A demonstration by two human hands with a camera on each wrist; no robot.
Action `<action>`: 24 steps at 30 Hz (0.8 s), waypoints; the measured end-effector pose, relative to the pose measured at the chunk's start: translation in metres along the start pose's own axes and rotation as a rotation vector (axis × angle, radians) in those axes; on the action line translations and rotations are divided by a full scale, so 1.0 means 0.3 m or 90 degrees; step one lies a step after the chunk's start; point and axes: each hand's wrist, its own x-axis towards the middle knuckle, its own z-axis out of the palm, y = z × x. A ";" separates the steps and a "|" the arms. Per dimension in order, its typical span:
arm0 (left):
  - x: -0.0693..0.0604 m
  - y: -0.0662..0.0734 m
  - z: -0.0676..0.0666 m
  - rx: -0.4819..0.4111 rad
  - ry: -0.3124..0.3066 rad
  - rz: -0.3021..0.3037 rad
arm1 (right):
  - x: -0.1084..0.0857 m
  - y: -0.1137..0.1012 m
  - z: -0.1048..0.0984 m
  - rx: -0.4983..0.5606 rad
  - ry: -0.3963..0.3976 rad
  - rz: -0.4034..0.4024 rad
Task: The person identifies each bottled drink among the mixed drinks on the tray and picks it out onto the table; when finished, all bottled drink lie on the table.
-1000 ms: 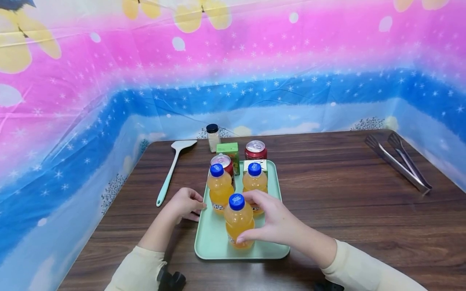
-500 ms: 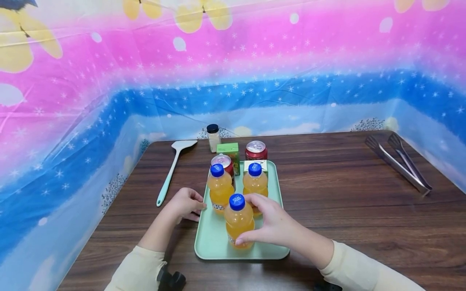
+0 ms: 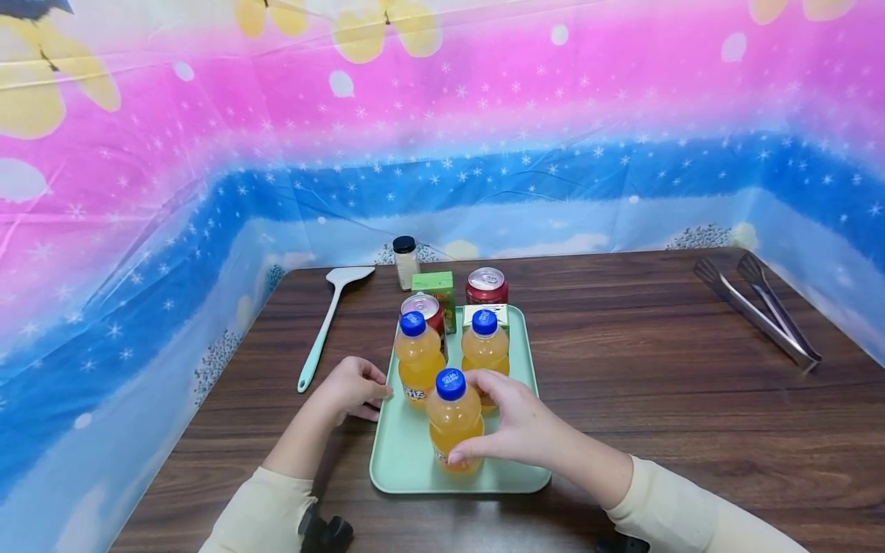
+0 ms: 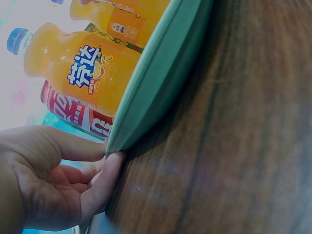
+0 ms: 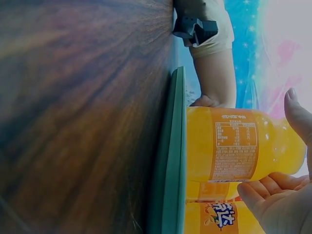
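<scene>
My left hand (image 3: 356,390) pinches the left rim of the green tray (image 3: 401,468) between thumb and fingers; the left wrist view shows this grip (image 4: 63,180). An orange drink bottle (image 3: 452,422) with a blue cap stands upright at the tray's near end. Round its right side my right hand (image 3: 522,426) forms a loose C, thumb in front and fingers behind. In the right wrist view the thumb looks apart from the bottle (image 5: 234,146); finger contact is unclear. Two more orange bottles (image 3: 419,361) (image 3: 486,355) stand side by side behind it.
A red can (image 3: 423,307), a green carton (image 3: 433,288) and a white-topped box (image 3: 477,310) stand towards the tray's far end. Beyond are another can (image 3: 487,286) and a black-lidded jar (image 3: 406,265). A spatula (image 3: 326,330) lies left, metal tongs (image 3: 760,311) far right.
</scene>
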 end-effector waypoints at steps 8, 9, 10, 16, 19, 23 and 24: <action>-0.003 0.003 0.000 0.001 0.001 -0.002 | 0.003 0.007 0.005 0.003 0.004 0.003; -0.003 0.004 0.001 0.001 0.001 -0.001 | 0.004 0.008 0.006 0.003 0.006 0.004; -0.003 0.004 0.001 0.000 0.001 -0.001 | 0.004 0.008 0.007 0.003 0.007 0.004; -0.001 0.000 0.000 -0.002 0.000 0.001 | 0.006 0.008 0.011 0.004 0.010 0.001; 0.001 0.000 0.000 -0.001 0.000 0.000 | 0.008 0.008 0.012 0.012 0.009 0.001; 0.001 0.001 0.000 -0.001 -0.001 -0.003 | 0.009 0.009 0.015 0.025 0.009 0.005; 0.002 0.001 0.001 0.000 -0.001 -0.003 | 0.009 0.010 0.016 0.028 0.009 0.005</action>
